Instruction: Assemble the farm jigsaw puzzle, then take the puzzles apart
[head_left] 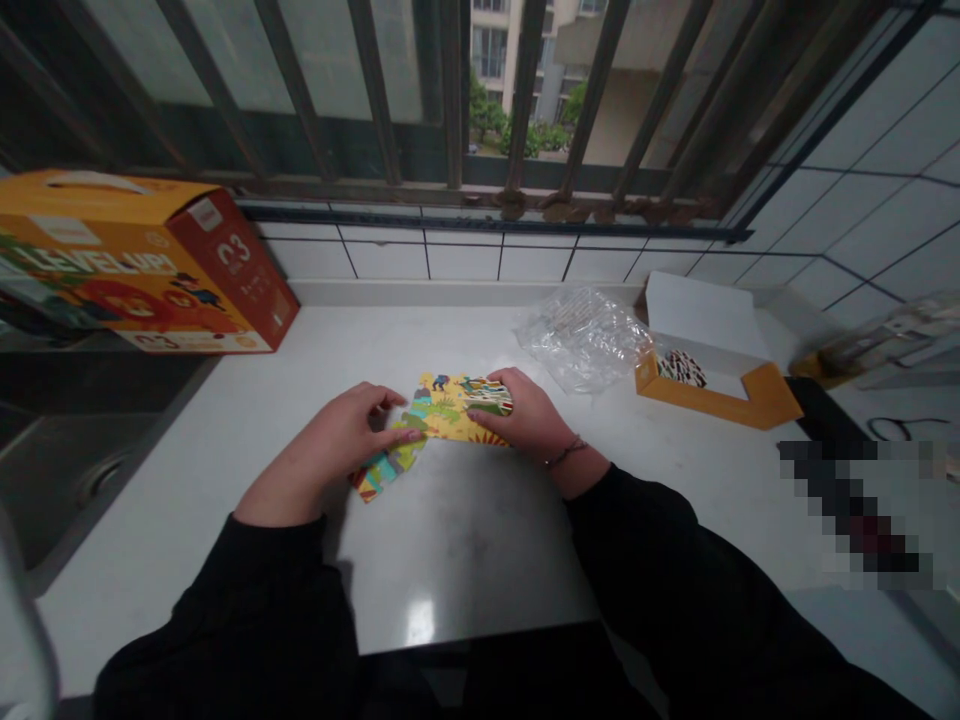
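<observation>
Colourful puzzle pieces (442, 413), joined into a bent strip, lie on the white counter (480, 540). At the strip's left part is my left hand (360, 428), its thumb resting on the pieces and its fingers apart from the thumb. My right hand (517, 412) is closed round a small stack of striped puzzle pieces (489, 396) at the right end of the strip. The strip's lower left end, with green, blue and red patches, reaches below my left hand.
An orange box (135, 270) stands at the back left beside a sink (45, 450). Crumpled clear plastic (585, 335) lies at the back right. Next to it an open orange-and-white box (720, 401) holds striped pieces (681, 368). A barred window is behind.
</observation>
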